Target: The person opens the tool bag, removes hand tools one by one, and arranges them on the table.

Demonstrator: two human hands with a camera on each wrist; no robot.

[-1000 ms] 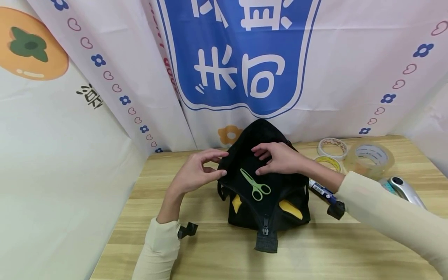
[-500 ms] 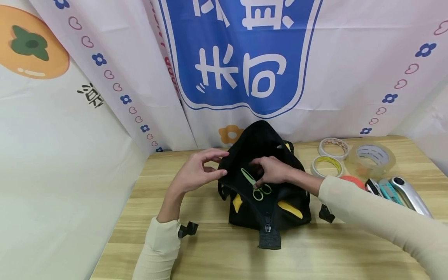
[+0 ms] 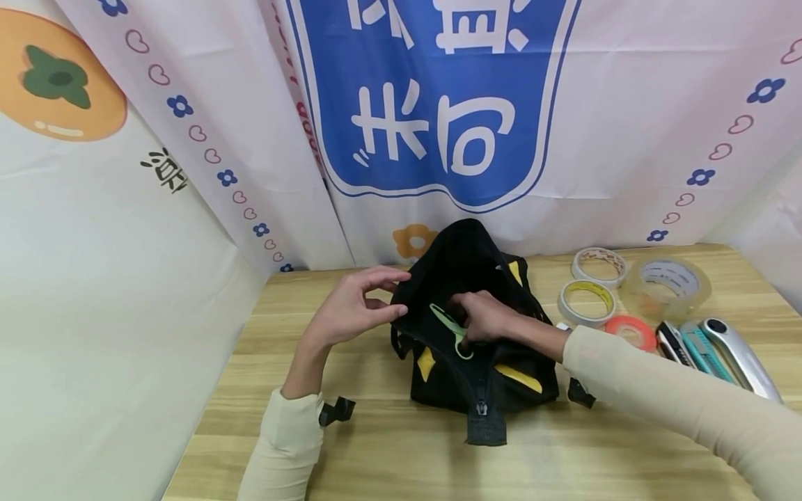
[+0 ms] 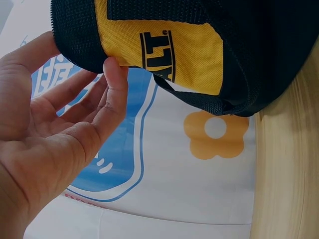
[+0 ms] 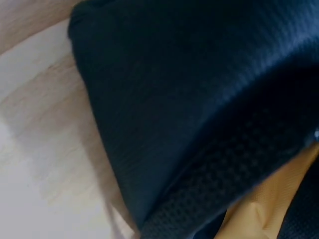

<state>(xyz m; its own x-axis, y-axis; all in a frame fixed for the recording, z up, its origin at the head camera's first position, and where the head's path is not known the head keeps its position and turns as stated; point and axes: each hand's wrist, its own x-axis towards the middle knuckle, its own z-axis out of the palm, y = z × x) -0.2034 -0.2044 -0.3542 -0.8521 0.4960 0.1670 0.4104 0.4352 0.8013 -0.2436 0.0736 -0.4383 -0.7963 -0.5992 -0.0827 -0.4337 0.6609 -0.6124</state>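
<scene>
A black bag with yellow patches (image 3: 432,386) sits on the table with its zipped mouth spread wide. At the left of that mouth, my left hand (image 3: 347,306) pinches the bag's edge between thumb and fingers. The left wrist view has the thumb on a yellow lettered panel (image 4: 194,55) beside the black zipper edging. My right hand (image 3: 485,316) is in the bag's mouth, gripping green scissors (image 3: 446,320) at the handles; one loop and the blades stick out. The right wrist view holds only the bag's dark fabric (image 5: 164,99), with hand and scissors out of sight.
Right of the bag lie a white tape roll (image 3: 578,268), a yellow-lined roll (image 3: 585,321), a wide clear roll (image 3: 698,285) and an orange-red roll (image 3: 647,334). Beside them are a black cutter (image 3: 677,344), a teal cutter (image 3: 704,351) and a silver-handled tool (image 3: 745,355). A printed cloth hangs behind.
My right hand has come down from above the scissors and taken hold of their handles. The forearm moved off the tape rolls and cutters. My left hand stays at the bag's edge.
</scene>
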